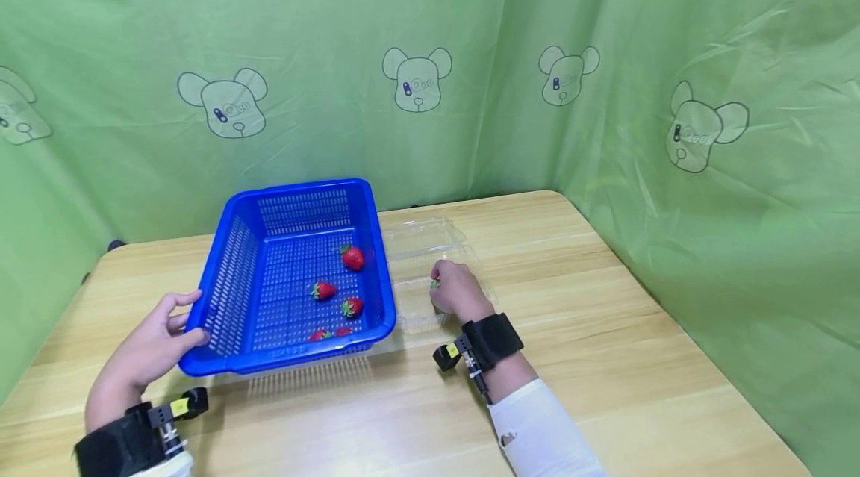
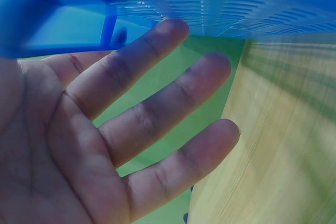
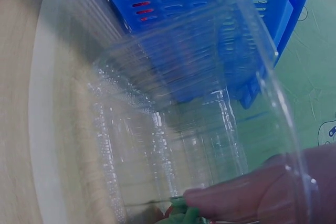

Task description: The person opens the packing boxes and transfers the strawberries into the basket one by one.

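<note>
My left hand point(image 1: 151, 343) is at the left rim of a blue plastic basket point(image 1: 372, 260), thumb over the rim and index finger against it. In the left wrist view the other fingers point(image 2: 163, 114) extend loosely below the rim. Several red strawberries point(image 1: 352, 258) with green leaves lie in the basket, mostly on its right side. My right hand point(image 1: 460, 290) reaches into a clear plastic box point(image 1: 413, 268) and pinches a strawberry, whose green leaves point(image 3: 181, 212) show at the fingertips. Most of that fruit is hidden by the hand.
The box stands on the wooden table point(image 1: 605, 357) against the basket's right side, its clear lid point(image 1: 419, 232) folded back. Green curtain point(image 1: 322, 29) with bear-head prints surrounds the table's back and sides.
</note>
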